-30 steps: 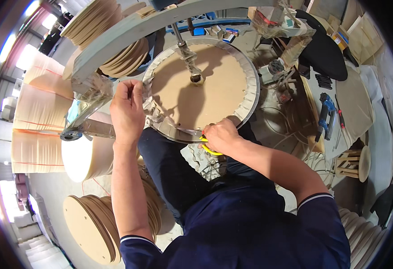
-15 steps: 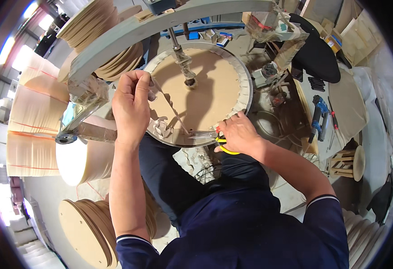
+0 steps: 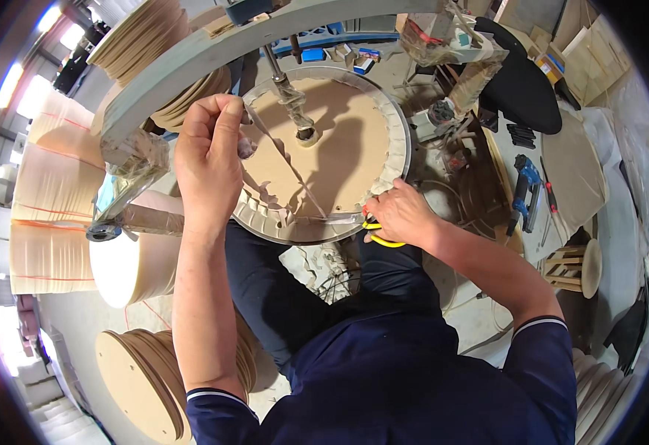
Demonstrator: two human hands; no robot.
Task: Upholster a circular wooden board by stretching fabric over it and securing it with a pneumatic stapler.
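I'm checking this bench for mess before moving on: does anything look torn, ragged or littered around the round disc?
Yes. The pale liner round the disc is ragged and jagged along its near rim, and torn pale scraps lie piled below, beside the right hand.

A round tan wooden disc with a pale ribbed rim (image 3: 339,148) sits clamped under a metal spindle (image 3: 291,100). The left hand (image 3: 209,163) pinches a thin strip (image 3: 283,159) stretched across the disc. The right hand (image 3: 402,215), at the disc's near edge, grips yellow-handled scissors (image 3: 380,236). Stacked wooden discs (image 3: 143,371) lie on the floor.
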